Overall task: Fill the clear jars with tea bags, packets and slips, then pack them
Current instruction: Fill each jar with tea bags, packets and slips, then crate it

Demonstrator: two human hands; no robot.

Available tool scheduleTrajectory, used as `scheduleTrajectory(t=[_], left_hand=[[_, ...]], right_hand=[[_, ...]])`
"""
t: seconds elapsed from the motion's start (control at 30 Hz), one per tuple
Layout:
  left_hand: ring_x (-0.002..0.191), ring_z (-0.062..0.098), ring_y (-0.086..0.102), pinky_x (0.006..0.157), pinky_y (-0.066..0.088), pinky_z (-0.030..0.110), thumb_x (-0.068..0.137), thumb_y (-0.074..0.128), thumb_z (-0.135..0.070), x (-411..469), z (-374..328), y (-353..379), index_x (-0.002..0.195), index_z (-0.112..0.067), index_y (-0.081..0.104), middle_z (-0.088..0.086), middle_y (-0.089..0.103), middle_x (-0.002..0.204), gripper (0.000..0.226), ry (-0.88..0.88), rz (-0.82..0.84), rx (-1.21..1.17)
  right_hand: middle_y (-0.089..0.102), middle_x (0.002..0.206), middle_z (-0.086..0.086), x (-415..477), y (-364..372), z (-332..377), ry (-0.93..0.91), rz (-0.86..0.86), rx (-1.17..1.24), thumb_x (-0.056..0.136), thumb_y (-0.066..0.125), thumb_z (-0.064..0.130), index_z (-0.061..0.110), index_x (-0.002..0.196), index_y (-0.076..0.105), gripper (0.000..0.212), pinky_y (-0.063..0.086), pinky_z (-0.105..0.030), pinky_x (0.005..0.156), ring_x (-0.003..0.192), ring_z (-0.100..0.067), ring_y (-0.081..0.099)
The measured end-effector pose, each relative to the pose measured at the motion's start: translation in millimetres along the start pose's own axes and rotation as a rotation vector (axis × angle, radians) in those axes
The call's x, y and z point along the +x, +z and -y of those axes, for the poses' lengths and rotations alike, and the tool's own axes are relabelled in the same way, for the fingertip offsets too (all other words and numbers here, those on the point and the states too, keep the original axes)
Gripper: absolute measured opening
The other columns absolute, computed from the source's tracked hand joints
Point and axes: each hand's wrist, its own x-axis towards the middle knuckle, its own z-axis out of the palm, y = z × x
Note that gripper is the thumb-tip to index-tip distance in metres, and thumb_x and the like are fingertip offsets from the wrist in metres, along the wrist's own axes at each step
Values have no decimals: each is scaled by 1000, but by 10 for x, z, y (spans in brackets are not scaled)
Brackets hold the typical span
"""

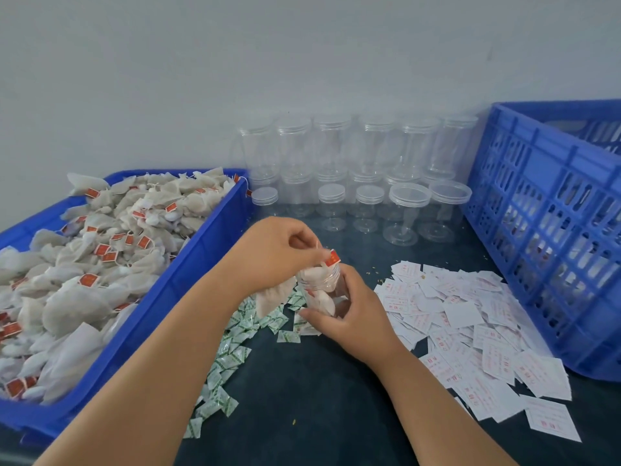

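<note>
Our right hand (353, 319) grips the clear jar (324, 290); our left hand (277, 253) pinches a red-tagged tea bag (315, 274) into it. The red print on the slips (470, 317) is unreadable.

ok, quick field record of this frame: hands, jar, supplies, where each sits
left hand: pinches a tea bag at the mouth of the jar
right hand: grips that jar, open, partly filled
tray: blue, left, heaped with loose tea bags
packets: green-and-white, strewn on the table by the left arm
slips: white pile, right of the hands
empty jars: lidded, rows by the wall
crate: blue, far right
</note>
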Motion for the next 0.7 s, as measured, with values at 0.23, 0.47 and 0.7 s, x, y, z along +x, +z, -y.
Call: scheduleTrajectory(t=[0.23, 0.47, 0.7], left_hand=[[50, 2, 43, 50, 38, 16, 96, 62, -59, 87, -138, -54, 73, -26, 69, -15, 52, 54, 40, 8, -704, -545], [79, 1, 68, 67, 48, 14, 108, 50, -31, -52, -47, 228, 97, -37, 69, -17, 73, 85, 23, 79, -157, -219], [98, -6, 66, 82, 53, 21, 96, 70, -42, -262, 95, 178, 106, -41, 69, -26, 71, 101, 9, 128, -252, -74]], right_hand=[[73, 117, 19, -6, 13, 30, -22, 37, 13, 75, 91, 60, 47, 129, 55, 66, 62, -34, 81, 97, -10, 72], [72, 114, 22, -7, -10, 52, -32, -10, 14, 76, 91, 56, 49, 125, 56, 60, 58, -28, 81, 99, -9, 71], [74, 113, 20, 4, -15, 51, -3, -35, 51, 75, 87, 59, 46, 125, 57, 61, 61, -39, 88, 101, -10, 73]])
